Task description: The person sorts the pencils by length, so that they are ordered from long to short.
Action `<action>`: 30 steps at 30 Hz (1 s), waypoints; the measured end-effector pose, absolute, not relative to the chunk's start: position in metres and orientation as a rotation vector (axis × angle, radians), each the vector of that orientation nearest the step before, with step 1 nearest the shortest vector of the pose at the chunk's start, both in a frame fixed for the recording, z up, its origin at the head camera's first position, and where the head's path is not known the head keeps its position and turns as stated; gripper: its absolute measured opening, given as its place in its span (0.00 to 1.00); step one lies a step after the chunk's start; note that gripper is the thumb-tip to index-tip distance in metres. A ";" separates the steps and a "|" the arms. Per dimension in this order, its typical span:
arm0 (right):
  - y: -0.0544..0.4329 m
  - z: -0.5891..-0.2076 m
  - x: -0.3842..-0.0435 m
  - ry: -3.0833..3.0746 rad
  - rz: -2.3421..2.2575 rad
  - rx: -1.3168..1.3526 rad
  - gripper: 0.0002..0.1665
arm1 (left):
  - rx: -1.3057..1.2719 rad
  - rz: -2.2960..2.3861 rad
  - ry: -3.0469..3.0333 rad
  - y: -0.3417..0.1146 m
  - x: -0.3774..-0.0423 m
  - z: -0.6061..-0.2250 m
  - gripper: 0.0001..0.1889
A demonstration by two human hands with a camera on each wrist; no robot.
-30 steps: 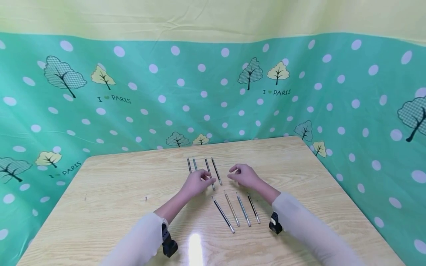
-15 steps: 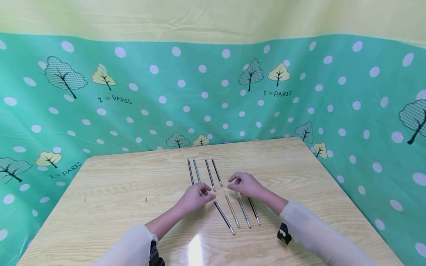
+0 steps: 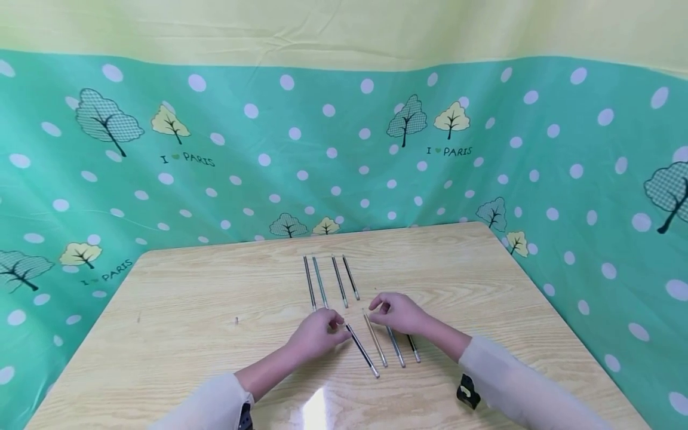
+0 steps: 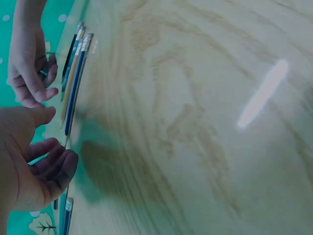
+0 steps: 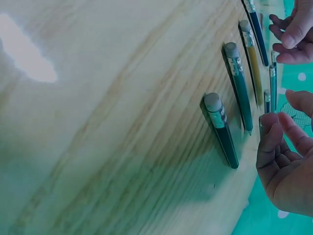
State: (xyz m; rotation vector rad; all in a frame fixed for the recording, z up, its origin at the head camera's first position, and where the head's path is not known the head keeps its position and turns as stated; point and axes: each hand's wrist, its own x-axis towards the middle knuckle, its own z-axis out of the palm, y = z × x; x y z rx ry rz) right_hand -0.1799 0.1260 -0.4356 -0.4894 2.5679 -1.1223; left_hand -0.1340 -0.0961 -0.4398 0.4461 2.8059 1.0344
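Observation:
My left hand (image 3: 318, 333) hovers with loosely bent fingers by the far end of a dark pencil (image 3: 362, 350), the leftmost of the front row. Beside that lie a yellow pencil (image 3: 375, 340), a blue pencil (image 3: 395, 346) and a black pencil (image 3: 413, 348). Over the far ends of the blue and black ones is my right hand (image 3: 400, 313), its fingers loosely bent, hiding those ends. Neither hand grips anything in the wrist views. Farther back lies a second row: two dark pencils (image 3: 340, 282) at right, a teal pencil (image 3: 319, 282), and another dark pencil (image 3: 309, 283) leftmost.
A light wooden table (image 3: 193, 334) carries both rows. Behind it and to the right hangs a green dotted cloth (image 3: 242, 149) with tree prints. A tiny scrap (image 3: 236, 321) lies left of the pencils. Light glares on the near tabletop.
Both hands have drawn back toward me, from beside the back row to the far ends of the front row. The back pencils show more fully now. No pencil has visibly moved.

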 end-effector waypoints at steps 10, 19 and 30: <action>0.125 -0.439 -0.173 2.613 -1.029 -0.563 0.14 | 0.459 0.938 2.895 -0.091 -0.131 -0.448 0.19; 0.122 -0.440 -0.169 2.668 -0.963 -0.641 0.14 | 0.365 0.892 2.966 -0.082 -0.131 -0.451 0.22; 0.117 -0.442 -0.168 2.711 -0.903 -0.622 0.14 | 0.267 0.773 3.061 -0.075 -0.134 -0.452 0.25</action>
